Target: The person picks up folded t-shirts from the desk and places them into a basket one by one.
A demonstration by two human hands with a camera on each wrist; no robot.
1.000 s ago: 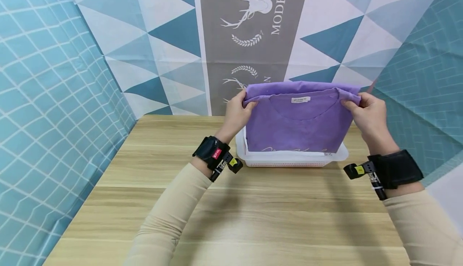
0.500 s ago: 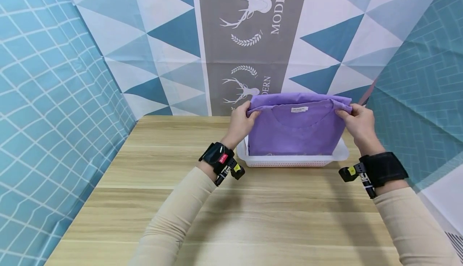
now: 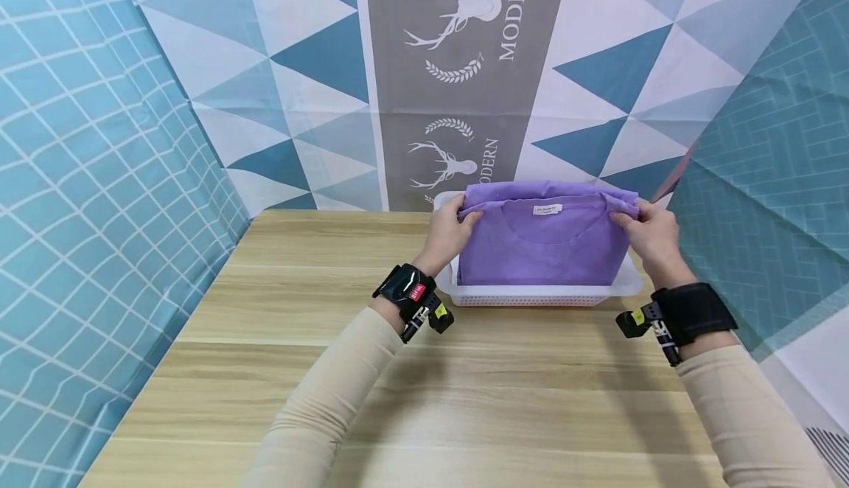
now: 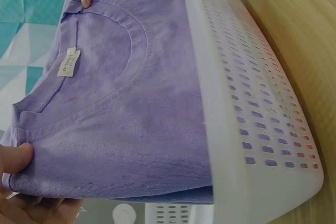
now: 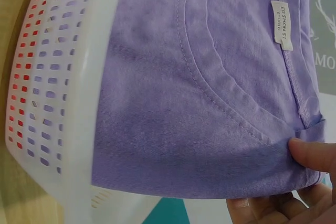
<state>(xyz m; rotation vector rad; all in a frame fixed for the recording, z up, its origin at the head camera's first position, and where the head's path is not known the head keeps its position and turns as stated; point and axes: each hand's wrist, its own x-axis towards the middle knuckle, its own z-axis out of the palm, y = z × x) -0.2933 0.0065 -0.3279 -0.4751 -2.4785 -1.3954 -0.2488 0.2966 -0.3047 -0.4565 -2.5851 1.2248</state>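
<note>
A folded purple T-shirt [image 3: 542,241] with a white neck label hangs partly inside a white perforated plastic basket [image 3: 530,295] at the far side of the wooden table [image 3: 424,385]. My left hand [image 3: 449,230] pinches the shirt's upper left corner, thumb on the front. My right hand [image 3: 646,234] pinches the upper right corner the same way. The left wrist view shows the shirt [image 4: 121,108] sliding behind the basket wall [image 4: 247,108], my left thumb [image 4: 16,158] on its edge. In the right wrist view my right thumb [image 5: 312,153] presses the shirt [image 5: 210,103] beside the basket [image 5: 63,77].
Patterned blue, white and grey cloth backdrops close in the table at the back, left and right. The basket stands close to the back wall. Black wrist straps with small cameras sit on both beige sleeves.
Both hands have lowered the shirt deeper into the basket, so less of its lower part shows above the rim. The hands have also come slightly closer together.
</note>
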